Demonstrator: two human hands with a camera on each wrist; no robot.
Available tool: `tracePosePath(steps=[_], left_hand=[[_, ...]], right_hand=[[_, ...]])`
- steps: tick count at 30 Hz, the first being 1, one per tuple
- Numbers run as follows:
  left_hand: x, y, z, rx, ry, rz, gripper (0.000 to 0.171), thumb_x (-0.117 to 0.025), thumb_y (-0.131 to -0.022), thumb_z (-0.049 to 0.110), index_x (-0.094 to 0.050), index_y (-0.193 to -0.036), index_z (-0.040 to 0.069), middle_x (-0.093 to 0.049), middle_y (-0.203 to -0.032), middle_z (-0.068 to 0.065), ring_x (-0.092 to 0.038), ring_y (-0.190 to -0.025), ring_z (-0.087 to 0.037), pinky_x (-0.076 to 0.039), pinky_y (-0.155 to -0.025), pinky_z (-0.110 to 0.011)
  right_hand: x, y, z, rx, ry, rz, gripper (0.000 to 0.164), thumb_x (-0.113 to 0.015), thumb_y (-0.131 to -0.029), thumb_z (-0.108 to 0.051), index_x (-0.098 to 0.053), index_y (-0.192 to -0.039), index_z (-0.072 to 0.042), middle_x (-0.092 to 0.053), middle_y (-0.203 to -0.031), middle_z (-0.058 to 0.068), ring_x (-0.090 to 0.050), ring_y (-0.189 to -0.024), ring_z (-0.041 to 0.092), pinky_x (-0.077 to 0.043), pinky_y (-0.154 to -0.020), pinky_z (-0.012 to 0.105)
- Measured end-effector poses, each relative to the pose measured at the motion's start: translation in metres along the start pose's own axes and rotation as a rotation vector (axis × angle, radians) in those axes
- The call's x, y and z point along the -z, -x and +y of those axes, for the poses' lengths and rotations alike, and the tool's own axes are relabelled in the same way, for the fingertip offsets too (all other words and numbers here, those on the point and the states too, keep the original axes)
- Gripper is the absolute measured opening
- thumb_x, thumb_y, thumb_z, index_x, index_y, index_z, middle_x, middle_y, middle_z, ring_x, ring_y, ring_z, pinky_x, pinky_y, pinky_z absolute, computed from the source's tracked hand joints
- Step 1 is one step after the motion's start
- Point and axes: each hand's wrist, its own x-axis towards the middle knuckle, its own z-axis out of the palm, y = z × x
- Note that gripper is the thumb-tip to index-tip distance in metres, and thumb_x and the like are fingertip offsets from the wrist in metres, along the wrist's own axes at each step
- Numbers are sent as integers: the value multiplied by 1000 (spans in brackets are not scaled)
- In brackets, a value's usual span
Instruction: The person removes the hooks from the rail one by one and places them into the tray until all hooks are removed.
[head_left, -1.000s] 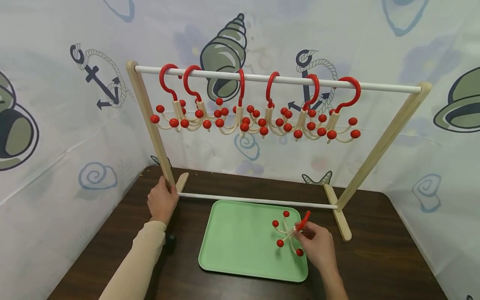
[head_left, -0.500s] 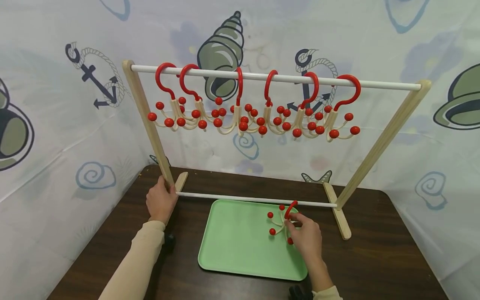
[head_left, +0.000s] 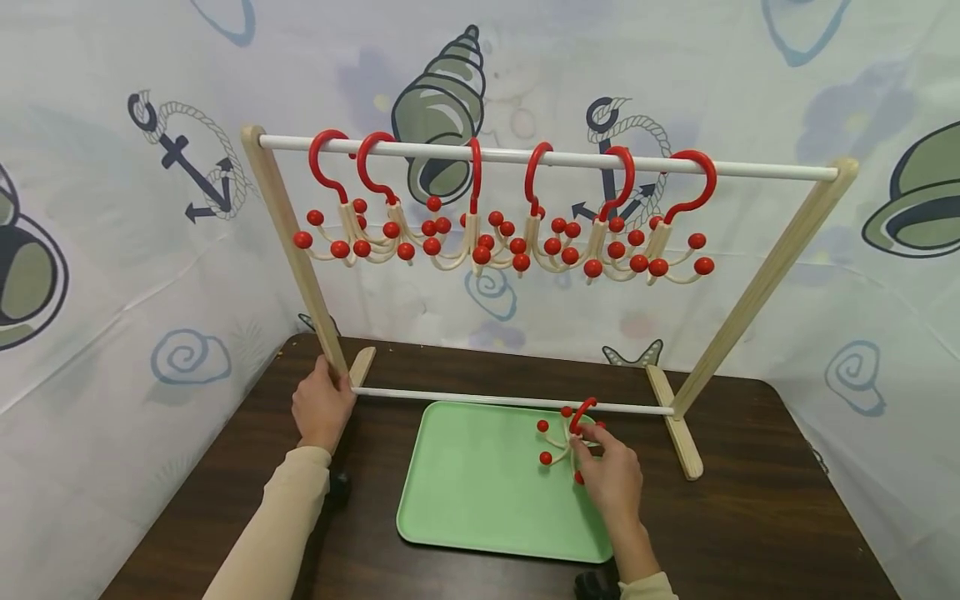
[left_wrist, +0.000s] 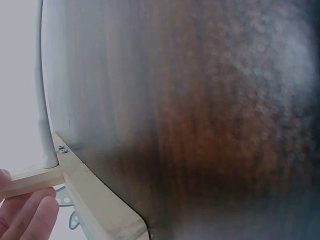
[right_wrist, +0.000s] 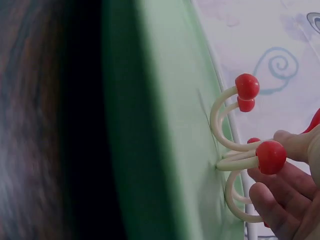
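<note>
My left hand (head_left: pixel 324 407) grips the lower end of the left upright (head_left: pixel 298 262) of a wooden rack; the left wrist view shows its fingers (left_wrist: pixel 41 217) round the wooden post (left_wrist: pixel 35 181). Over the right part of a green tray (head_left: pixel 480 483), my right hand (head_left: pixel 613 482) pinches the stem of a hanger with a red hook (head_left: pixel 582 412), cream curved prongs and red ball tips. In the right wrist view the prongs (right_wrist: pixel 243 163) are close to the tray, though contact is unclear. The right fingers hide part of the stem.
Several like hangers (head_left: pixel 474 179) hang by red hooks from the rack's white top rod (head_left: pixel 757 170). A white lower rod (head_left: pixel 450 395) runs behind the tray. The right foot (head_left: pixel 677 429) stands on the dark wooden table (head_left: pixel 757 500), before a patterned cloth backdrop (head_left: pixel 420 317).
My right hand has moved left and toward the rack with the hanger, then stayed nearly still over the last half second. My left hand keeps its grip on the upright.
</note>
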Motion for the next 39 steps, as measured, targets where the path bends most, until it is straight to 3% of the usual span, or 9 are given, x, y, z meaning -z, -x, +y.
tracePosePath(steps=[14,20,27,32,39], left_hand=[[1,-1,2,21,-13,-31,24,-63,-89,13,-57,-108,1,-67,-86,-23,-63,-75,-48,-45,-64,-61],[0,-1,2,32,-25,-35,23,-63,-89,13,-56,-108,1,-67,-87,-23,-64,-75,-48,-46,-64,-61],[1,0,1,20,-29,-17,22,-63,-89,14,-56,-105,1,-66,-84,-24,-62,-74,-49,-44,-64,-62],[1,0,-1,25,-25,-15,23,-63,-89,15,-56,-106,1,-66,-85,-24,-62,-74,-50,-44,-63,-62],[-2,-1,-2,19,-28,1,24,-63,-89,16,-56,-106,1,-66,-84,-24,-62,-73,-51,-44,-63,-63]], right_hand=[[-5,1,2,-4,9,47,28,-77,-85,-24,-75,-112,-17,-74,-102,0,-69,-79,19,-45,-59,38],[2,5,-2,-12,0,13,33,-77,-85,-20,-72,-118,-16,-73,-109,0,-70,-84,20,-46,-61,38],[26,14,-14,8,-45,-25,41,-76,-85,-12,-68,-125,-12,-72,-108,10,-69,-87,25,-45,-60,34],[46,20,-19,50,-60,45,35,-77,-84,-10,-71,-119,-13,-72,-104,6,-70,-83,22,-46,-55,30],[93,23,-45,137,-72,178,29,-77,-84,-9,-74,-113,-13,-73,-104,-1,-68,-83,9,-50,-65,18]])
